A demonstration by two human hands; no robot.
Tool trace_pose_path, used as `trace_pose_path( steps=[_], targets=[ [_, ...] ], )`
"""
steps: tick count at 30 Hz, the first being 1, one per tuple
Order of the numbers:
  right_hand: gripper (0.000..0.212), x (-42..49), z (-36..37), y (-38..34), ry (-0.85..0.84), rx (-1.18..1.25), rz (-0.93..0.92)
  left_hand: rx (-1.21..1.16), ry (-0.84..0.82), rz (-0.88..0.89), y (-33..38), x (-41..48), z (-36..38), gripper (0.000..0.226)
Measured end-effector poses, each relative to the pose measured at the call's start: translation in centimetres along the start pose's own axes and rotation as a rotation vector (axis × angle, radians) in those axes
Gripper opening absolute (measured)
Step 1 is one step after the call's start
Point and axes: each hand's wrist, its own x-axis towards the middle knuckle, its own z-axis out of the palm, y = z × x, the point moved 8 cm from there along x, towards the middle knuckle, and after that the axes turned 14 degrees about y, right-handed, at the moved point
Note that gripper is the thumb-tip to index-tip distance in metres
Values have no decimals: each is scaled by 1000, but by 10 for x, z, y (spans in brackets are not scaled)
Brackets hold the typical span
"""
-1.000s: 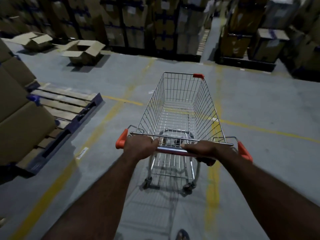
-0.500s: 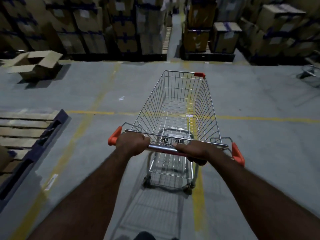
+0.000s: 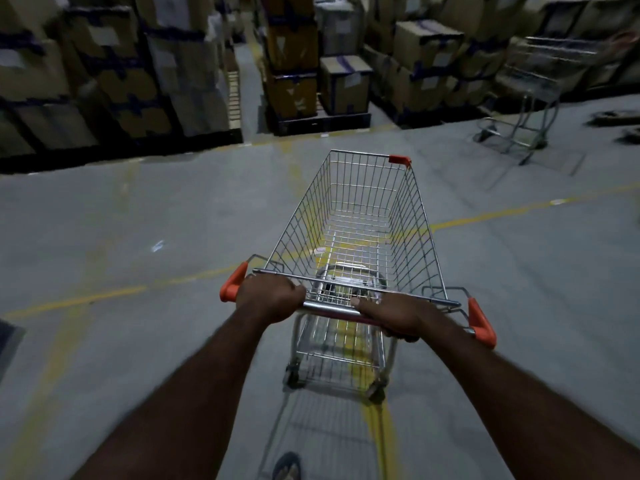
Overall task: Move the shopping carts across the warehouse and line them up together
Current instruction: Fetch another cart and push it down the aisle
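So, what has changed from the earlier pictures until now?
The shopping cart rolled forward and turned to the right: the wooden pallet and the open boxes on the left went out of view, and a second cart appeared far right by the stacked boxes. Unchanged: the left hand and right hand grip the handle; the basket is empty.

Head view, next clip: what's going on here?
A person grips the handle of an empty wire shopping cart with the left hand and right hand, on a warehouse floor marked with yellow lines. The cart faces stacked cardboard boxes. A second cart stands off to the right by the boxes, so the two are not lined up yet.
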Motion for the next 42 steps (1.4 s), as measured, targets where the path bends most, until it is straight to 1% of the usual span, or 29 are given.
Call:
trace_pose_path(
  steps=[4,7,10,12,16,22,27,28,33,35,42],
  targets=[
    [89,20,-23,9,69,-1,73,-10,-4,113,18,55,6,55],
    [90,33,-43,20,168,-58,126,5,-12,207,36,94,9,57],
    [91,46,-63,33,277,-125,183,-16,-19,280,57,129,13,55],
    [93,54,-76,43,336,-156,217,-33,-10,327,74,149,13,55],
    [103,72,-99,71,410,-154,268,-22,6,399,110,186,22,64],
    [100,100,-145,118,465,-154,340,-23,3,473,172,240,30,67],
    [84,136,-188,170,478,-185,342,-29,14,524,235,288,35,70],
    [83,143,-198,181,485,-188,347,-34,12,534,248,298,37,70],
    [100,182,-251,238,546,-221,342,-42,-34,558,314,349,40,74],
    [102,198,-269,259,546,-221,337,-44,-69,544,338,371,44,73],
    [85,242,-335,329,554,-255,340,-21,-88,553,423,441,57,74]
  ],
)
